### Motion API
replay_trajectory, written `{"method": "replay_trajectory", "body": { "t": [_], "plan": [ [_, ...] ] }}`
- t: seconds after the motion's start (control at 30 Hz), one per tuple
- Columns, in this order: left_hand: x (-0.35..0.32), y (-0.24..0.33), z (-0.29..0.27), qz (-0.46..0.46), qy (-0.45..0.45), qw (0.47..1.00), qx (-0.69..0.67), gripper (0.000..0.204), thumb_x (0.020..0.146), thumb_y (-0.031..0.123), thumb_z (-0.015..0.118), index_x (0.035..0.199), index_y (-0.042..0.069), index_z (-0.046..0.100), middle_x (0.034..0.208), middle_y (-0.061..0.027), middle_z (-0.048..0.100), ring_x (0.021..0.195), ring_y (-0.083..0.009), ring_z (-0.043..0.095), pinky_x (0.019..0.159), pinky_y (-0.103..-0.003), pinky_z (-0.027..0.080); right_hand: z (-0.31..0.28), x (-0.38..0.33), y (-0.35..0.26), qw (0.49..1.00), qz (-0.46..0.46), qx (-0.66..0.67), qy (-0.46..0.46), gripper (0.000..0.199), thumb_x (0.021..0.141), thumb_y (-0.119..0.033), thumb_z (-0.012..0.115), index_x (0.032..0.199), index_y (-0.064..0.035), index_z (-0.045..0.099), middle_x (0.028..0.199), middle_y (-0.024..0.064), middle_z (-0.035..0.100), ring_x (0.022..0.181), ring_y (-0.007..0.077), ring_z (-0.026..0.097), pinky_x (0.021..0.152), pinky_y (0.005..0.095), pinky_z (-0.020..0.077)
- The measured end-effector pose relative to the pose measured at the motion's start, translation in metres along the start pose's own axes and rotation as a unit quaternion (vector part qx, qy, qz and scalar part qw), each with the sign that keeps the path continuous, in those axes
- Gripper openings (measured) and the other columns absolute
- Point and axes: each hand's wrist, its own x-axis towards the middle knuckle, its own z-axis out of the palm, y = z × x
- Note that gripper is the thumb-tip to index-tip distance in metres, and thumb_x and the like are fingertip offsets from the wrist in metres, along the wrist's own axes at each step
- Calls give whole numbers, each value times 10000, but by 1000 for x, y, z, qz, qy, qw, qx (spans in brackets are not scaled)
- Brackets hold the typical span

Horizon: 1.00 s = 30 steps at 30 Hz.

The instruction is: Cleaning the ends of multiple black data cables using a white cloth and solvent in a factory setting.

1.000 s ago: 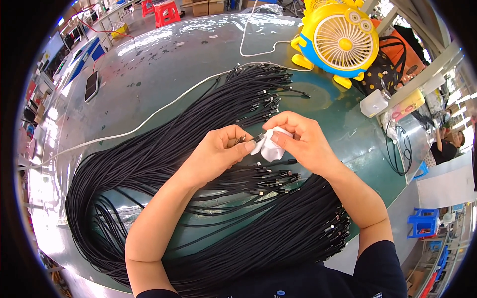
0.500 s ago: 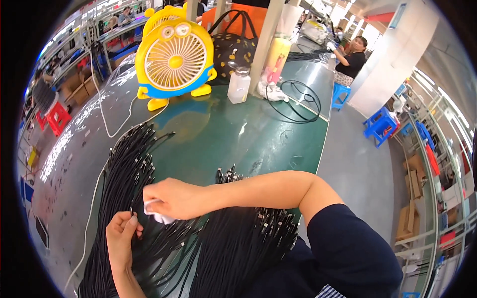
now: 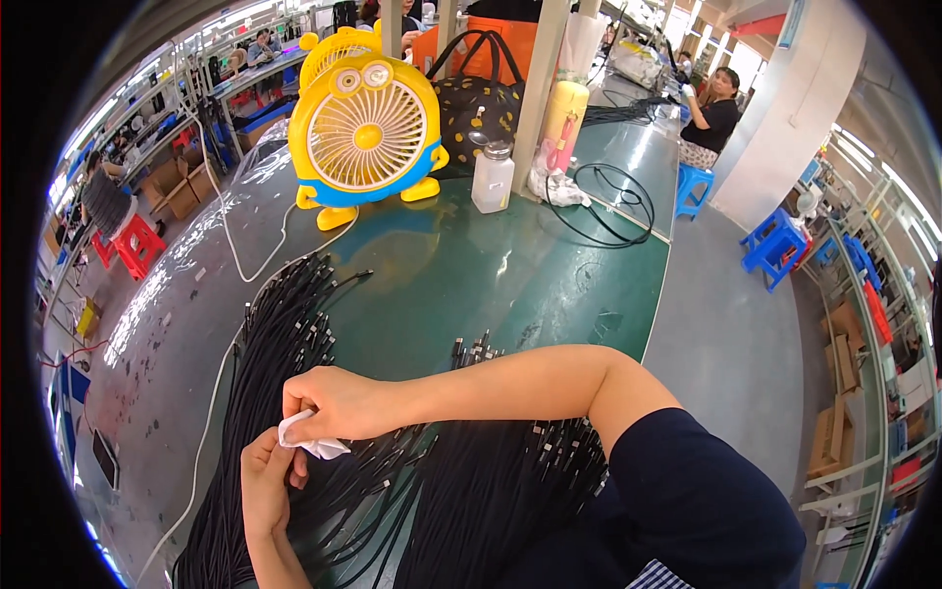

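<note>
My right hand [image 3: 339, 402] is closed on a crumpled white cloth [image 3: 324, 448]. The cloth meets the fingertips of my left hand [image 3: 265, 483], which pinch a thin black cable; its tip is hidden at the cloth now, though it showed half a second ago. Under and beside my hands, a long bundle of black cables [image 3: 257, 412] with small metal connectors runs along the left. A second black cable bundle [image 3: 461, 501] lies to the right beneath my right forearm, its connector ends pointing away from me and to the right.
On the green tabletop [image 3: 432, 285] stand a yellow and blue cartoon fan [image 3: 368, 137], a clear bottle with a metal top [image 3: 493, 179] and a dark patterned bag [image 3: 478, 113]. A coiled black cable [image 3: 628, 221] lies farther right. Blue stools [image 3: 775, 245] stand beyond the edge; a person sits at the far right.
My right hand has brought the cloth down onto the fingertips of my left hand, covering the cable end that showed before. The whole view has shifted slightly.
</note>
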Motion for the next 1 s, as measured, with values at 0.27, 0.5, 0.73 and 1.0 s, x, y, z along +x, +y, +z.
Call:
{"method": "replay_trajectory", "body": {
  "t": [0.27, 0.5, 0.73, 1.0],
  "plan": [
    [-2, -2, -6, -41, -53, 995, -73, 265, 938, 239, 571, 798, 14, 577, 585, -40, 540, 468, -94, 451, 454, -219, 362, -1, -3, -3, 998, 2, -53, 17, 294, 834, -233, 620, 758, 50, 606, 681, 185, 624, 627, 279, 626, 586, 380, 467],
    [-7, -3, -9, -68, -69, 994, -53, 245, 916, 218, 598, 835, -13, 607, 593, -50, 560, 495, -103, 478, 472, -213, 360, -3, -5, 0, 991, -29, -115, -61, 318, 923, -263, 554, 811, 35, 569, 710, 149, 599, 638, 243, 587, 596, 368, 449],
    [-4, -3, -5, -62, -63, 990, -110, 203, 900, 196, 627, 810, 28, 558, 619, -32, 551, 513, -96, 482, 485, -215, 371, -9, -14, -3, 994, -38, -93, -42, 222, 890, -164, 556, 828, 48, 582, 766, 173, 638, 706, 277, 633, 646, 378, 474],
    [1, -2, 14, 42, 8, 995, 87, 153, 841, 73, 677, 803, 49, 530, 673, 4, 556, 571, -34, 483, 528, -172, 384, -6, -13, 4, 997, -6, -72, 9, 246, 896, -221, 583, 894, 25, 594, 748, 143, 634, 692, 230, 618, 636, 360, 473]
  ]
}}
